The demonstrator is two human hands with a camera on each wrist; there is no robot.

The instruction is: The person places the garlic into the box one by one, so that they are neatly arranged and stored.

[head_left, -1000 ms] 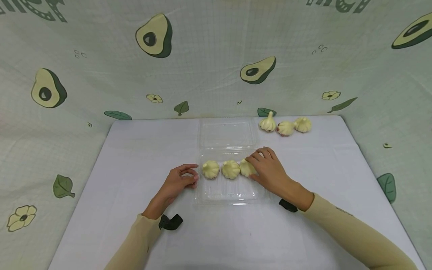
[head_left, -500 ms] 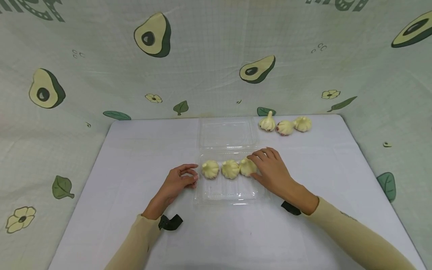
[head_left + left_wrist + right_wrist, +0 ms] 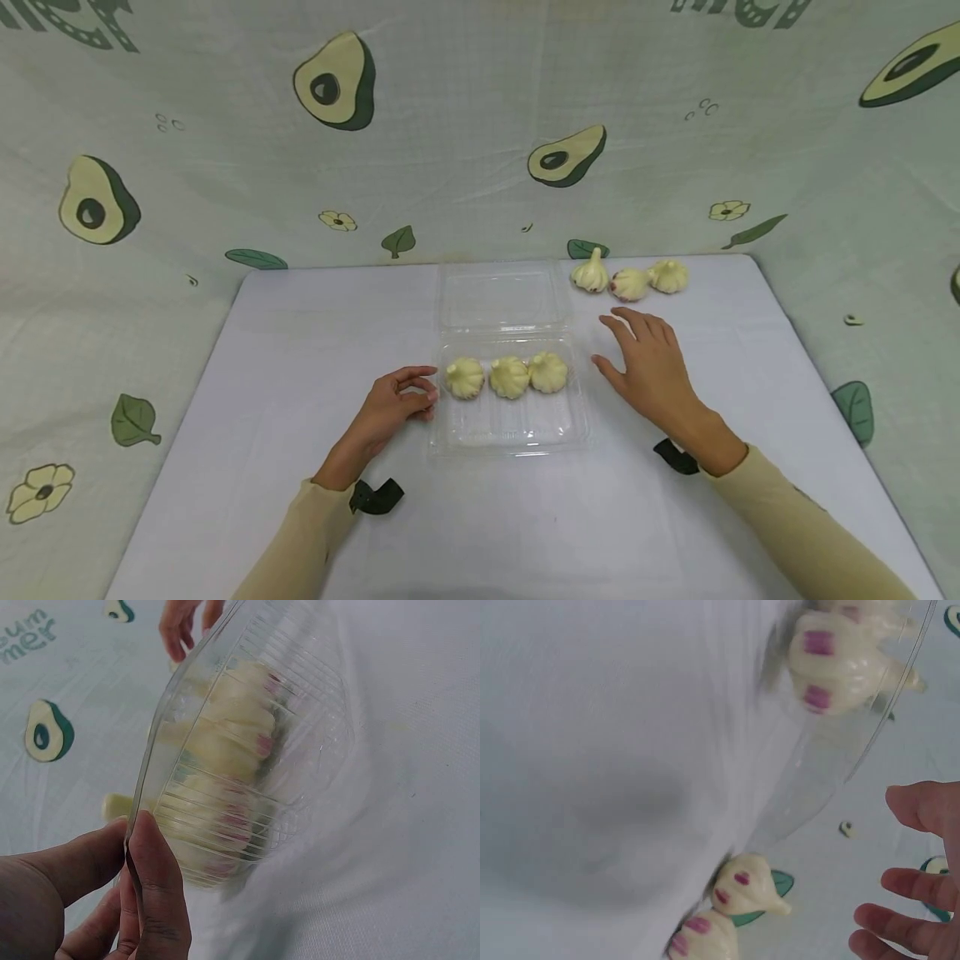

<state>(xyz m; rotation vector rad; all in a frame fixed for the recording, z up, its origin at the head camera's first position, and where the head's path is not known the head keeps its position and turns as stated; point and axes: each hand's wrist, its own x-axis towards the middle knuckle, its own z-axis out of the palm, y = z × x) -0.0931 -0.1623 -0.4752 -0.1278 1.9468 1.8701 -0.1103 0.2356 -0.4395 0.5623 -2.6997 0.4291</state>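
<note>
A clear plastic clamshell container (image 3: 480, 433) lies on the table with its lid (image 3: 504, 296) folded back. Three garlic bulbs (image 3: 509, 377) stand in a row along the far side of its base. My left hand (image 3: 392, 404) pinches the container's left rim (image 3: 154, 742) between thumb and fingers, as the left wrist view shows. To the right of the container, my right hand (image 3: 651, 367) hovers with spread fingers and holds nothing. In the right wrist view its fingers (image 3: 907, 924) are apart from the nearest garlic bulb (image 3: 832, 664).
Three more garlic bulbs (image 3: 630, 284) sit by the table's back edge, right of the lid. A white cloth covers the table (image 3: 315, 333). Behind it hangs a pale curtain (image 3: 450, 125) with an avocado print.
My right hand has let go of the rightmost garlic bulb in the container and moved right and slightly back, its fingers spreading. The left hand stays at the rim.
</note>
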